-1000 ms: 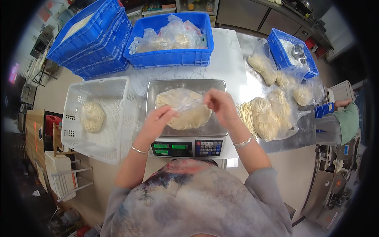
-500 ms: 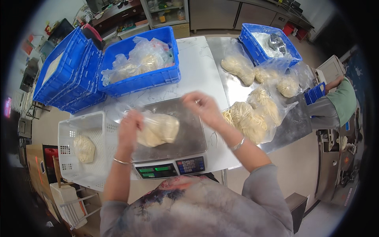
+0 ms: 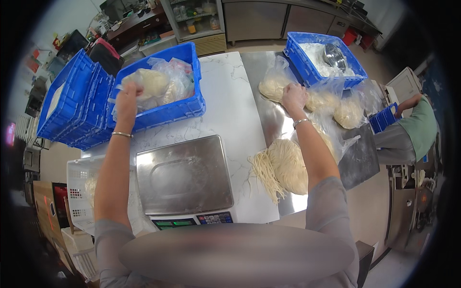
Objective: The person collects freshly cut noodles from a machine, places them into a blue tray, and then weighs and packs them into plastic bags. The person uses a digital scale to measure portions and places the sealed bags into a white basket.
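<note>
My left hand is closed on the gathered neck of a clear bag of pale noodles, held at the blue crate on the far left, over other bags inside it. My right hand reaches to the far part of the metal table, its fingers bent round the side of another bag of noodles. Between my arms stands the scale, its steel plate bare but for pale dust. Loose noodles lie beside my right forearm, partly hidden by it.
More bagged noodles lie at the right. Behind them is a blue crate with white powder and a metal bowl. Stacked blue crates and a white basket stand left. A person in green is at far right.
The noodle bag has left the scale and is now at the blue crate in my left hand. My right hand has moved from above the scale to a bag on the metal table.
</note>
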